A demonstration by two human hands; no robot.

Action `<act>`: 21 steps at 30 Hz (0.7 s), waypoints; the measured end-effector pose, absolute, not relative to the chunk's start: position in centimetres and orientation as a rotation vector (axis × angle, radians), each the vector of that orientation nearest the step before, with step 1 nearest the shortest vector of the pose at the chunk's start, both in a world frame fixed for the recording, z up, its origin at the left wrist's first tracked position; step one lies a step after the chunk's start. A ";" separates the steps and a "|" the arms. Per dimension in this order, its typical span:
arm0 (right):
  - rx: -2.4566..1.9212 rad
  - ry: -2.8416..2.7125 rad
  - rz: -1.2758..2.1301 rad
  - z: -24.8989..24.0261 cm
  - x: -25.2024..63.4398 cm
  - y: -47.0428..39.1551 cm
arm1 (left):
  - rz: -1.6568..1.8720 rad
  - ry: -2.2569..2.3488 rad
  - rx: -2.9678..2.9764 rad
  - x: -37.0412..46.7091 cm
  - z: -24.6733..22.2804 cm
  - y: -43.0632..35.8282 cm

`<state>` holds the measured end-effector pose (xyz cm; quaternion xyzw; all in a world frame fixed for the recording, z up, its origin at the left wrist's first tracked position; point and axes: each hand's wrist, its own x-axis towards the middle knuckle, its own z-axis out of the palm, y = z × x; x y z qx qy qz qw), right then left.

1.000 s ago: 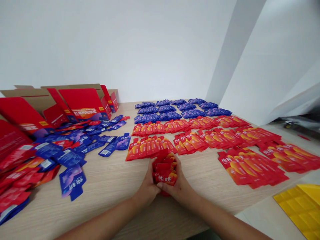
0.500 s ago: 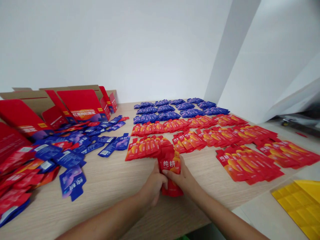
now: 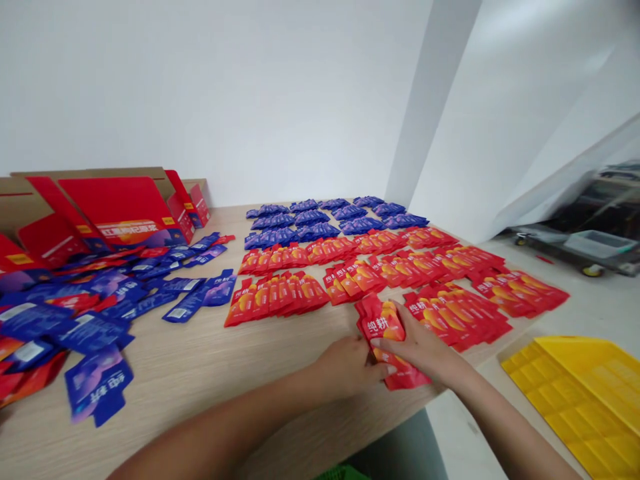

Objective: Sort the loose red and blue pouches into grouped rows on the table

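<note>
A small stack of red pouches (image 3: 377, 320) with orange fruit prints is held between both hands above the table's front part. My right hand (image 3: 413, 340) wraps round its right side, thumb across the front. My left hand (image 3: 350, 367) grips the lower left edge, its fingertips partly hidden behind the pouches. Just beyond lie fanned rows of red pouches (image 3: 280, 295), and another red fan (image 3: 455, 313) sits right beside my right hand. Further back are rows of blue pouches (image 3: 320, 231).
Loose blue and red pouches pile up on the left, one blue pouch (image 3: 100, 383) nearest the front. Open red cartons (image 3: 115, 207) stand behind them. A yellow crate (image 3: 575, 393) is off the table's right edge. A wheeled cart (image 3: 580, 247) stands on the floor at right.
Both hands have moved right with the red pouches, away from the left fan and towards the right-hand one. The view has turned right, showing more of the crate and cart.
</note>
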<state>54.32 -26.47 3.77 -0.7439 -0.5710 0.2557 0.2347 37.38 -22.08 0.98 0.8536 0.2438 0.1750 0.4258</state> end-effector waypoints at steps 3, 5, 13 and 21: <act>-2.304 -1.717 0.382 4.6 54.7 -26.7 | 0.309 0.622 2.410 39.2 0.8 -21.6; -2.436 -1.774 0.236 5.0 54.6 -26.7 | 0.325 0.678 2.550 39.8 0.6 -21.5; -2.555 -1.878 0.025 5.2 53.2 -26.0 | 0.545 0.728 2.664 39.9 -0.4 -22.7; -2.390 -1.841 0.119 3.5 56.1 -25.5 | 0.556 0.819 2.707 39.7 -1.0 -22.7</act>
